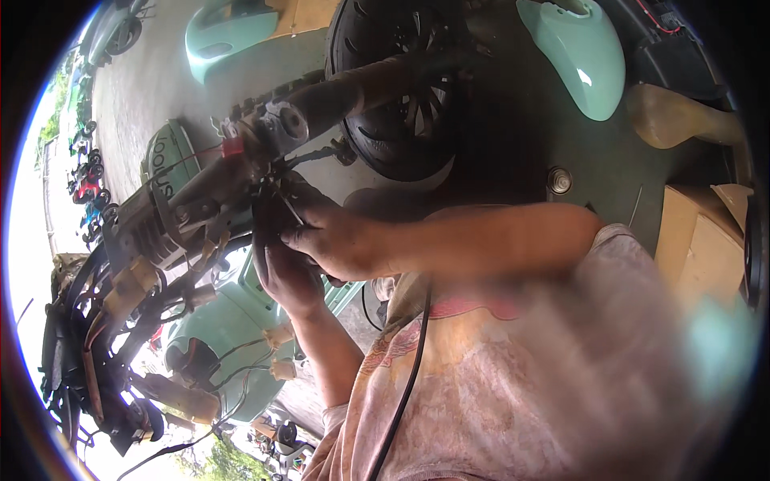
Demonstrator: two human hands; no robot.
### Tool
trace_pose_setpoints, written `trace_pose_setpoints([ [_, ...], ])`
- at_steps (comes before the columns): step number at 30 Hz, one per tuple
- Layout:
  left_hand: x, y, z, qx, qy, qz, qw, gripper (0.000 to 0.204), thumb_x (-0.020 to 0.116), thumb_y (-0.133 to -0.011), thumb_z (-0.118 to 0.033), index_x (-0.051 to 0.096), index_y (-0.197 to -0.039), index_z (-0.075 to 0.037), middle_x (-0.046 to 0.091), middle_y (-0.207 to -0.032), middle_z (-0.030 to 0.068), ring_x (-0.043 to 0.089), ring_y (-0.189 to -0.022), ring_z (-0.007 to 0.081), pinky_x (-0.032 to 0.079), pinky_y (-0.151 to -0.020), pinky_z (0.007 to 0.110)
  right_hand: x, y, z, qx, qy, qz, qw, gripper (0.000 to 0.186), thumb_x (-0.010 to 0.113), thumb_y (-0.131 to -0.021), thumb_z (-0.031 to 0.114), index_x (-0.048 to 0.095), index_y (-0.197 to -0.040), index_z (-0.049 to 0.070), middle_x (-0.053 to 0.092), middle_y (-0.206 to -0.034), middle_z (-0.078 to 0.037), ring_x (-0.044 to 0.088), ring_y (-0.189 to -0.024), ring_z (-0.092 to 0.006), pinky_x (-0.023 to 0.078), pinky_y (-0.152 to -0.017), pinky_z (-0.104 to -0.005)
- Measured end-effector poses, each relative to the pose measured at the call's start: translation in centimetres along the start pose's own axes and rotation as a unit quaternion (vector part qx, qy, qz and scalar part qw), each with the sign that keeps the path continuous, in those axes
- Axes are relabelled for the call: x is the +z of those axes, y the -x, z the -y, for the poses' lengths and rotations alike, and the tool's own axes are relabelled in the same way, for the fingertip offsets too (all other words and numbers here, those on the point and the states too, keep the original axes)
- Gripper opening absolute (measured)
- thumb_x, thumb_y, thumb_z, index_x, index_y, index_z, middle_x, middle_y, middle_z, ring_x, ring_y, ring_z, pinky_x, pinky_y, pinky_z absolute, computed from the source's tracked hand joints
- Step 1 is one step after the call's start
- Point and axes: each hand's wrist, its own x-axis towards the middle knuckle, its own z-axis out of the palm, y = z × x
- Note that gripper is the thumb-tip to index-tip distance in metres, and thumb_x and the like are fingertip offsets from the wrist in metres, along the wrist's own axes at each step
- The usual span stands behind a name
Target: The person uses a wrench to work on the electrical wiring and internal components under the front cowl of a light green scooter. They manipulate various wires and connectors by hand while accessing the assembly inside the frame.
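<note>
A stripped scooter frame (204,188) with dark, grimy tubes crosses the upper left. Both my hands meet at the underside of its joint, below a red part (233,147). My right hand (325,232), reaching in from the right, is closed with a thin silvery metal rod (293,210) showing at its fingers. Just below it, my left hand (290,276) is curled upward against the right one, its fingertips dark and close to the frame. What the left fingers grip is hidden in shadow.
Loose wires and connectors (277,369) hang from the frame at lower left. A black wheel (401,88) stands behind the joint. Mint-green body panels (589,68) lie around, with a can (559,181) and a cardboard box (698,240) at right.
</note>
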Motion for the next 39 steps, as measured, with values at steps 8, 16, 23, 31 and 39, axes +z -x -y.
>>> trace_pose_setpoints([
  [8, 0.5, -1.2, 0.0, -0.195, 0.322, 0.033, 0.926, 0.044, 0.033, -0.091, -0.019, 0.037, -0.126, 0.007, 0.049, -0.121, 0.0159, 0.047, -0.111, 0.0231, 0.035, -0.097, 0.032, -1.8, 1.2, -3.0, -0.141, 0.345, 0.096, 0.923, 0.035, 0.039, -0.092, 0.022, 0.042, -0.114, -0.005, 0.058, -0.079, -0.020, 0.059, -0.075, -0.0339, 0.045, -0.069, -0.0420],
  [16, 1.4, -4.2, 3.5, -0.203, 0.476, 0.173, 0.838, 0.034, 0.030, -0.092, -0.020, 0.042, -0.114, 0.003, 0.048, -0.113, 0.0137, 0.045, -0.109, 0.0236, 0.034, -0.096, 0.036, -5.6, 3.7, 1.3, -0.045, 0.192, 0.097, 0.976, 0.045, 0.043, -0.092, 0.023, 0.026, -0.131, 0.007, 0.056, -0.062, -0.018, 0.058, -0.058, -0.0318, 0.045, -0.059, -0.0425],
  [23, 2.8, -5.1, 2.4, -0.256, 0.476, 0.079, 0.838, 0.042, 0.026, -0.094, -0.026, 0.048, -0.115, 0.003, 0.050, -0.118, 0.0187, 0.045, -0.112, 0.0293, 0.030, -0.100, 0.041, -8.3, 3.8, 2.2, -0.057, 0.275, 0.039, 0.959, 0.044, 0.047, -0.089, 0.020, 0.034, -0.129, 0.008, 0.057, -0.068, -0.017, 0.059, -0.063, -0.0314, 0.045, -0.058, -0.0434],
  [31, 3.2, -4.7, 1.5, -0.251, 0.399, 0.005, 0.882, 0.026, 0.032, -0.092, -0.024, 0.051, -0.083, -0.009, 0.049, -0.078, 0.0062, 0.046, -0.075, 0.0191, 0.038, -0.073, 0.034, -7.8, 4.1, 1.6, -0.092, 0.386, -0.028, 0.917, 0.026, 0.047, -0.086, 0.017, 0.047, -0.105, -0.001, 0.058, -0.065, -0.019, 0.060, -0.068, -0.0358, 0.048, -0.061, -0.0452],
  [39, 1.2, -3.7, 1.6, 0.140, -0.532, 0.049, 0.834, 0.017, 0.044, -0.088, -0.016, 0.054, -0.095, -0.004, 0.057, -0.089, 0.0083, 0.054, -0.083, 0.0243, 0.045, -0.076, 0.035, -6.0, 5.4, 3.5, -0.112, 0.337, -0.081, 0.931, 0.023, 0.051, -0.082, 0.008, 0.046, -0.101, -0.003, 0.058, -0.073, -0.022, 0.060, -0.070, -0.0356, 0.047, -0.063, -0.0430],
])
